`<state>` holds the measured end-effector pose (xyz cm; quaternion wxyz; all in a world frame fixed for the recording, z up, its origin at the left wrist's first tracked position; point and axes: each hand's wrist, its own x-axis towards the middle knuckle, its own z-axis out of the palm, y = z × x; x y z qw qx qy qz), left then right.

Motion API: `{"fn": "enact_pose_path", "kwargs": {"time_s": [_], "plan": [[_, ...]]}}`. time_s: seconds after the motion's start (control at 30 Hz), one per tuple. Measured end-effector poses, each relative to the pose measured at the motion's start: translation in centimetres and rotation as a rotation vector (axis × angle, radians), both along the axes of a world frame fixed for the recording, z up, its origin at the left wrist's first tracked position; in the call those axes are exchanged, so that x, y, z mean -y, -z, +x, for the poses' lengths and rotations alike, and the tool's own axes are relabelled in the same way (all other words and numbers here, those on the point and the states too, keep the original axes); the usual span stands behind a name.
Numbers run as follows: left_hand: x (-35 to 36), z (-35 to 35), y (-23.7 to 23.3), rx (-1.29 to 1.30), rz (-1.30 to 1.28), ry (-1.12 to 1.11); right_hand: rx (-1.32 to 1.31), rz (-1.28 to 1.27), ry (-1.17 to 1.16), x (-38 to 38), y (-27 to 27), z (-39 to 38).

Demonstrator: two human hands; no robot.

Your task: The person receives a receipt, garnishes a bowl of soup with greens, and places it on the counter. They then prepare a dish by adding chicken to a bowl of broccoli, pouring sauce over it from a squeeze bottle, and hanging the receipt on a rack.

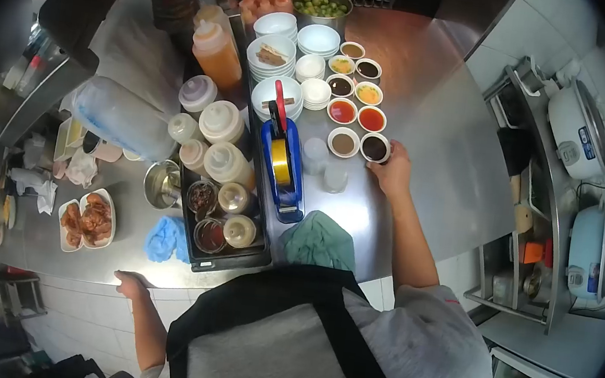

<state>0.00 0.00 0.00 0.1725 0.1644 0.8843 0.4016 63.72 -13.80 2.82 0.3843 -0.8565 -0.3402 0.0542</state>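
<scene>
My right hand (394,171) is closed on the rim of a small white sauce cup (375,148) holding dark sauce. The cup stands on the steel counter, at the near end of a cluster of sauce cups. Beside it sits a cup of brown sauce (343,143). Behind are two cups of red sauce (372,118) and several more with dark, brown and yellowish contents. My left hand (131,285) is at the counter's front edge (94,279), its fingers partly hidden and seemingly curled around that edge.
A blue tape dispenser (283,164) stands left of the cups, with stacked white bowls (271,55) behind. Squeeze bottles (222,122) fill a black tray (230,263). Near the front lie a green cloth (317,240), a blue cloth (166,239) and a tray of cooked meat (87,220).
</scene>
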Motion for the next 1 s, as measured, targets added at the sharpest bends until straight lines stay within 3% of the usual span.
{"fn": "enact_pose_path", "kwargs": {"time_s": [0.17,0.27,0.37,0.67,0.8,0.9,1.0], "plan": [[0.3,1.1,-1.1,0.021,0.01,0.005,-0.054,0.01,-0.026,-0.2,-0.1,0.4],[0.3,0.2,0.2,0.0,0.042,-0.008,0.165,0.065,-0.007,0.7,-1.4,-1.0],[0.4,1.0,-0.8,0.013,0.04,-0.006,0.402,-0.1,-0.034,0.2,-3.2,-3.1],[-0.2,0.2,0.0,-0.018,0.026,-0.026,0.415,-0.09,-0.031,-1.9,-1.8,-3.3],[-0.1,-0.1,0.2,0.015,0.062,-0.002,0.435,0.045,-0.025,-0.6,-2.6,-3.5],[-0.6,-1.6,1.4,0.044,0.118,0.032,0.359,0.372,0.01,-0.1,-3.0,-2.2],[-0.1,-2.2,2.9,0.093,0.304,0.036,0.278,0.687,0.038,-1.3,-8.9,-1.6]]}}
